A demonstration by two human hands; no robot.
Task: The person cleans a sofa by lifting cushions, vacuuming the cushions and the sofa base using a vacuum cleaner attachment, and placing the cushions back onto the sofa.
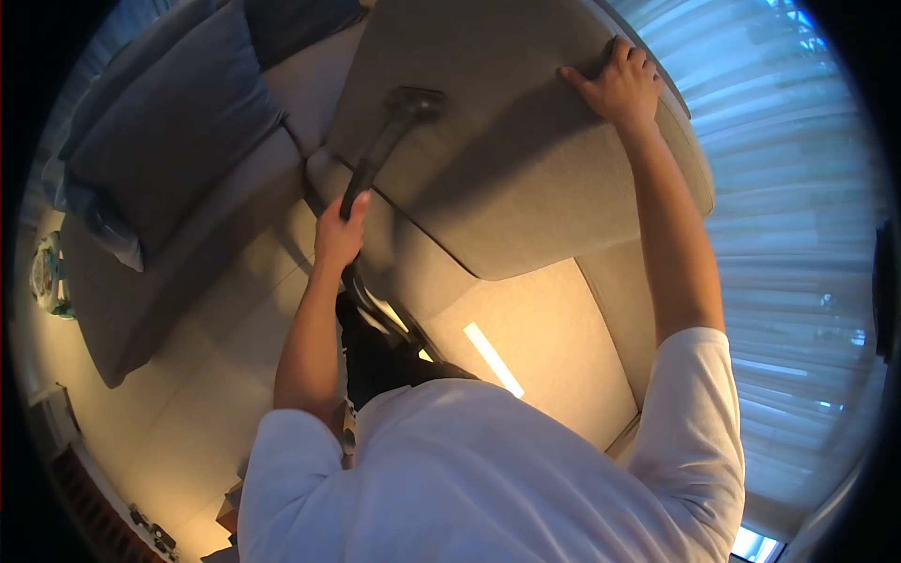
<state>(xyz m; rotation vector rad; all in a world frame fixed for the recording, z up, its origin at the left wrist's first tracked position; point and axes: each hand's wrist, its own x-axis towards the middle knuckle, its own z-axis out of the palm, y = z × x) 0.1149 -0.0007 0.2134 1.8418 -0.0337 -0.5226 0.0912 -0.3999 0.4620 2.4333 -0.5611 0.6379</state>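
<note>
My left hand is closed around the dark tube of a vacuum cleaner. The vacuum's flat floor-type head rests against the face of a large grey sofa cushion. Up at the cushion's far right edge, my right hand grips it, thumb on the face and fingers bent over the rim. Below the cushion, a paler sofa surface shows, with a bright strip of light on it. A dark hose curves down from my left hand toward my body, its far end hidden.
Grey pillows lean on another sofa section to the left. Sheer curtains hang along the right side. Pale floor tiles stretch at the lower left, with a round teal-and-white object beyond the sofa's end.
</note>
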